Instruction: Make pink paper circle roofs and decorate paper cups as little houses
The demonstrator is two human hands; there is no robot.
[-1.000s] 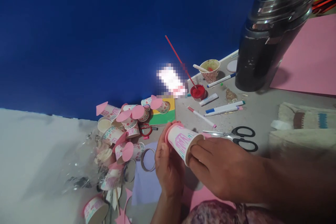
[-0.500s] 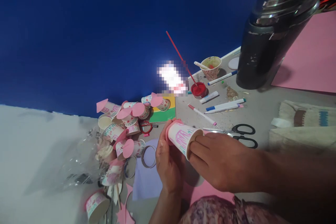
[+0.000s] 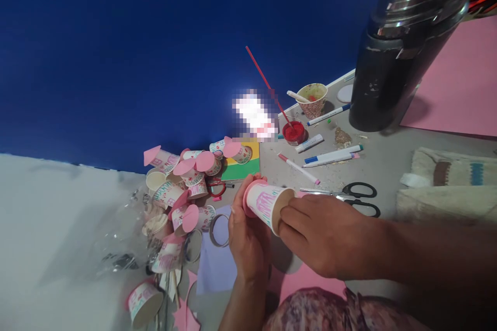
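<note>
A white paper cup (image 3: 267,206) with pink and teal marker drawings lies tilted on its side between my hands, its mouth toward the right. A pink paper piece (image 3: 250,197) sits against its closed end. My left hand (image 3: 247,240) cups that end, palm and fingers pressed to the pink paper. The fingers of my right hand (image 3: 314,232) reach into the cup's mouth, so their tips are hidden. Beneath my hands lies a pink sheet (image 3: 306,282). Black-handled scissors (image 3: 359,199) rest just beyond my right hand.
Several decorated cups with pink paper tops (image 3: 190,173) crowd the left side, near a tape roll (image 3: 219,230) and a purple sheet (image 3: 215,274). Markers (image 3: 334,156), a red paint pot (image 3: 294,133) with a stick and a black flask (image 3: 378,77) stand or lie farther back.
The cup and both hands have shifted very slightly left, and the cup has turned a little. Everything else stays as it was.
</note>
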